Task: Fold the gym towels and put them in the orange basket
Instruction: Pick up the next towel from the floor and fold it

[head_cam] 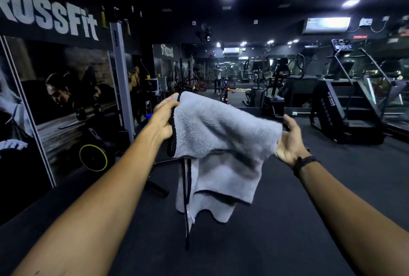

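While it hangs in mid-air between both outstretched arms, the towel [217,143] reads as a fluffy grey microfibre cloth w/ thin black edging, doubled over so several layers droop below the top span. Lower layers sag in uneven flaps; black hem lines run across the bottom and a dark strip trails down at the left side. Left hand [163,121] is pinched shut on the towel's upper left corner, thumb over the hem. Right hand [290,140] is at the right end, palm up, fingers loosely curled around the cloth there; a black band [305,163] sits on that wrist. Towel is well above the dark floor [276,220], touching nothing but the hands. Containers: no basket in view. Behind: gym machines [345,107] at right, wall poster [73,98] at left.
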